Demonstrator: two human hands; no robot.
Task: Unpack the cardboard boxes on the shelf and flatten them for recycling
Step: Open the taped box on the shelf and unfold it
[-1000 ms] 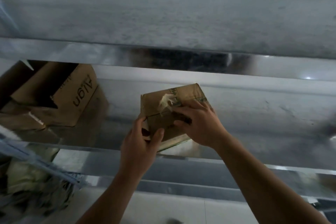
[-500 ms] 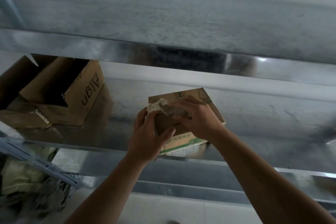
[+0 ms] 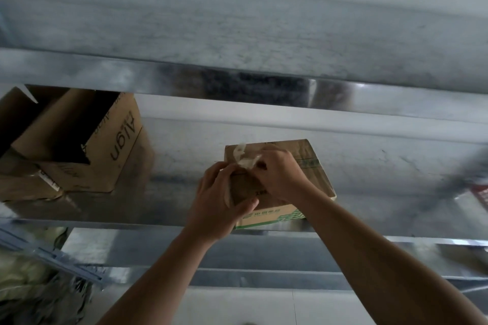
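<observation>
Shiny metal shelving in dim light, pale tiled floor below.

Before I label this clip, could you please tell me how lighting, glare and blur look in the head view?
Head view: dim, low contrast; bright glare on the upper shelf edge; the small box and peeling tape fairly sharp; the clutter at bottom left smeared by blur; shelf lines bowed by the wide-angle lens.
</observation>
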